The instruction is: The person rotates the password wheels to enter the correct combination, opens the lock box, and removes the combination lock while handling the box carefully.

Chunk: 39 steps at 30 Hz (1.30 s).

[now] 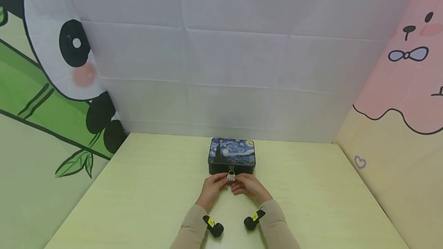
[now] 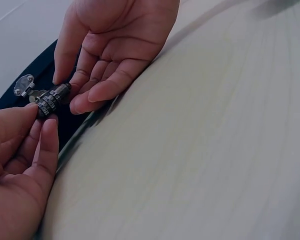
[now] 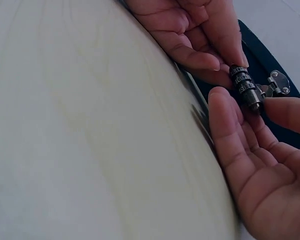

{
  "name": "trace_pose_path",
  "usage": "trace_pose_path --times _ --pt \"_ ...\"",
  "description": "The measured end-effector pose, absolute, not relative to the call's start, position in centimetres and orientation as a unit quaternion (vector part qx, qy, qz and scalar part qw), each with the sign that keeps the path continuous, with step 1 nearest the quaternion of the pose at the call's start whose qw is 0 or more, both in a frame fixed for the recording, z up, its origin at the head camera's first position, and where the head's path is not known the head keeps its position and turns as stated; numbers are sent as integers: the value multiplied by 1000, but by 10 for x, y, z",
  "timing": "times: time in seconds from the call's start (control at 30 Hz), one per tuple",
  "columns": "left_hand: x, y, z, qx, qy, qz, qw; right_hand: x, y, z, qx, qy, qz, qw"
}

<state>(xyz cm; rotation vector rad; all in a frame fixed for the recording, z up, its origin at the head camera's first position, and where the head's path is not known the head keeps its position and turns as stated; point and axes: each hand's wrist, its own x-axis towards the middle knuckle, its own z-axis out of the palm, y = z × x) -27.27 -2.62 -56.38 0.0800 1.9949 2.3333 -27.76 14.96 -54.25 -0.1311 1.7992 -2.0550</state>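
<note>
A small combination padlock hangs at the front clasp of a dark tin box with a swirling night-sky picture on its lid. My left hand pinches the lock's left end between thumb and fingers; my right hand pinches its right end. In the left wrist view, the padlock shows its number dials, beside the silver clasp. The right wrist view shows the padlock between both sets of fingertips, with the clasp behind it. The box lid is down.
The box stands near the back of a pale wooden table. White cloth hangs behind it. A panda drawing covers the left wall, a pink figure the right one. Black devices with yellow labels are strapped at both wrists.
</note>
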Motion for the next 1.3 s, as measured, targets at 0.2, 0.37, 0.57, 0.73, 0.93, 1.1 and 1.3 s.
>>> trace_pose_path --times 0.2,0.37,0.57,0.73,0.93,1.1,1.3 --pt "-273 -25 -562 24 657 753 37 -278 149 -542 -41 646 -736 201" --pt "-273 -24 -562 34 661 748 43 -278 149 -543 -40 643 -738 200" --pt "-275 -25 -566 41 662 746 54 -279 150 -545 -43 636 -743 202" --pt "-274 -25 -566 46 665 744 51 -279 149 -545 -45 632 -747 202" --pt "-272 -25 -562 50 668 741 43 -279 150 -545 -44 630 -748 202" --pt "-274 -25 -564 49 669 741 42 -279 150 -545 -47 632 -746 204" --pt "-277 -25 -567 49 668 742 41 -279 150 -546 -44 631 -746 206"
